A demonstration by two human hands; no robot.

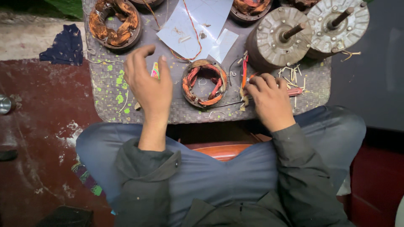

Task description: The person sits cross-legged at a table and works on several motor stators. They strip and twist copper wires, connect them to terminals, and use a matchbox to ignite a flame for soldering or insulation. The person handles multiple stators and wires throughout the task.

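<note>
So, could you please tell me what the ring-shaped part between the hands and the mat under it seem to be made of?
The ring-shaped stator looks like a dull dark metal core wound with glossy copper-coloured wire and reddish sleeving. The mat appears to be woven grey plastic or fibre, judging by its basket-weave texture, speckled with green paint.

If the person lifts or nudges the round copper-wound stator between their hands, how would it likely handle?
The stator looks like a metal ring packed with copper coils, so it is probably heavy for its size and rigid. Lying flat on the woven mat, it should slide rather than roll. Its loose wire leads look floppy and could snag.
</note>
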